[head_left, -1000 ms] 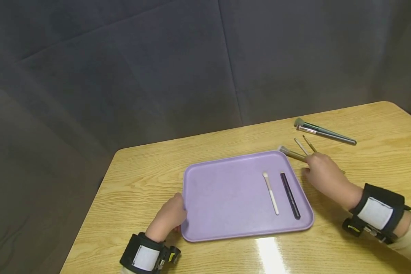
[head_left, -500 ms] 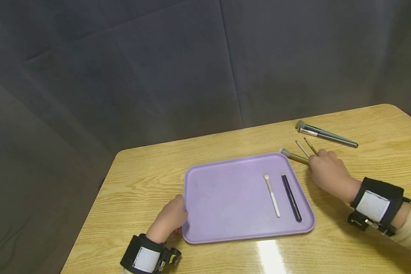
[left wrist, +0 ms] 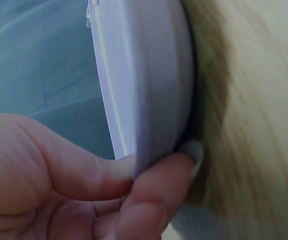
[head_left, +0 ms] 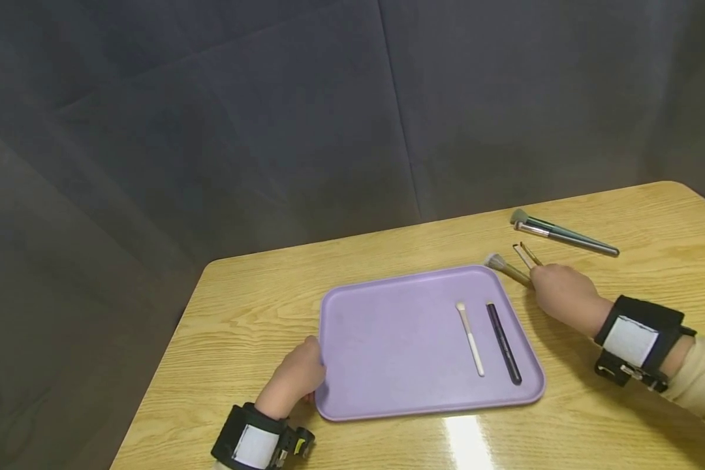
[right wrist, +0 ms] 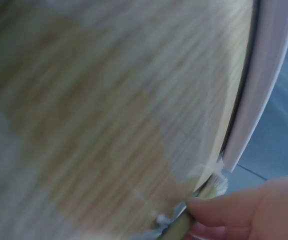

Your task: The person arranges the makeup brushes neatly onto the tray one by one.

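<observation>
From my end: left hand (head_left: 296, 369) has the near-left rim of the lilac tray (head_left: 388, 346) pinched, thumb on top, fingers curled underneath; I read that as steadying, since the tray sits flat on the tabletop (head_left: 252, 307) and doesn't look lifted. Right hand (head_left: 566, 295) is off the tray's far right corner, closed narrow on the gold-handled brush (head_left: 514, 273); wrist view shows thumb against the handle, bristles poking out toward the corner. Can't tell whether they touch the rim. A pale slim brush (head_left: 521, 255) and thin gold brush (head_left: 531, 253) stick out past the same knuckles; can't confirm they're gripped, hand covers the rest. Inside the tray, white-handled brush (head_left: 470, 339) and dark brush (head_left: 504, 344) lie near the right side, roughly parallel, tips to the far edge, apart from each other. Looks like deliberate alignment to me, with the bare left part leaving room. Green brush (head_left: 549, 226) and silver-grey brush (head_left: 570, 239) lie beyond the right hand, heads close, handles angled away right; neither is held. I'd guess that spot keeps them within right-hand reach.
</observation>
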Tool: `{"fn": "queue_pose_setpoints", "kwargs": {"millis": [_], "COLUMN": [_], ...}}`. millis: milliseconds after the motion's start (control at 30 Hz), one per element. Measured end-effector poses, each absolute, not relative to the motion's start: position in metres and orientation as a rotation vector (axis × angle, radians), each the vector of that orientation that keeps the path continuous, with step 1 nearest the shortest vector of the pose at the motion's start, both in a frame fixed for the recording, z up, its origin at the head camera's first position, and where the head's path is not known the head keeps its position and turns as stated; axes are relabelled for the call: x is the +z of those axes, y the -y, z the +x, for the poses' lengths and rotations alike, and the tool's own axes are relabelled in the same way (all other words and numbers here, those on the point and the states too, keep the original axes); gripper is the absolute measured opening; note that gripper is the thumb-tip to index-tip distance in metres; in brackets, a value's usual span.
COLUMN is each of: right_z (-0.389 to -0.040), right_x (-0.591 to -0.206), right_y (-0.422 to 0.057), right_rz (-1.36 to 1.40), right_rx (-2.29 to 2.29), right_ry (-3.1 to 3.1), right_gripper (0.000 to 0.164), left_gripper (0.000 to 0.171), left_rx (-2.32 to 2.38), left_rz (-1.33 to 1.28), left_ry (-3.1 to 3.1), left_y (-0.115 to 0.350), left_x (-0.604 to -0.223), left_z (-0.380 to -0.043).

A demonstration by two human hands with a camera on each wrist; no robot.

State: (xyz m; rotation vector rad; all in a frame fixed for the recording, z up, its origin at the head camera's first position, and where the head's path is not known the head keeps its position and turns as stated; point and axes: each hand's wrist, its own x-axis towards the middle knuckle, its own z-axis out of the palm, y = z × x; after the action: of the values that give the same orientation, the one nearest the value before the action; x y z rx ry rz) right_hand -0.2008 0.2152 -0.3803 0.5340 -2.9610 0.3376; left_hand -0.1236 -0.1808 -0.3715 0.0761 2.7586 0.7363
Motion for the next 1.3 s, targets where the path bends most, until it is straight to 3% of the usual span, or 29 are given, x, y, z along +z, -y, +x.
{"fn": "queue_pose_setpoints", "kwargs": {"millis": [400,633,1300], "right_z": [-0.198,-0.192,-0.170], "right_x": [-0.370,-0.369,-0.360], "right_y": [-0.217,-0.215,-0.194], "right_rz": [0.374,0.375,0.400], "right_rx": [0.605,0.649,0.880], "right_ry": [3.076,2.996,2.919], "right_gripper": [0.013,0.020,0.015], "left_gripper": [0.029,0.031,0.032], "left_rx": [0.723,0.717,0.697], "left_rz": [0.087,0.092,0.087], "left_ry": [-2.774,-2.777,-2.778], "left_y": [0.182,0.181,0.179], "left_x": [-0.370,-0.370,-0.366], "left_z": [-0.125,-0.126,-0.127]}}
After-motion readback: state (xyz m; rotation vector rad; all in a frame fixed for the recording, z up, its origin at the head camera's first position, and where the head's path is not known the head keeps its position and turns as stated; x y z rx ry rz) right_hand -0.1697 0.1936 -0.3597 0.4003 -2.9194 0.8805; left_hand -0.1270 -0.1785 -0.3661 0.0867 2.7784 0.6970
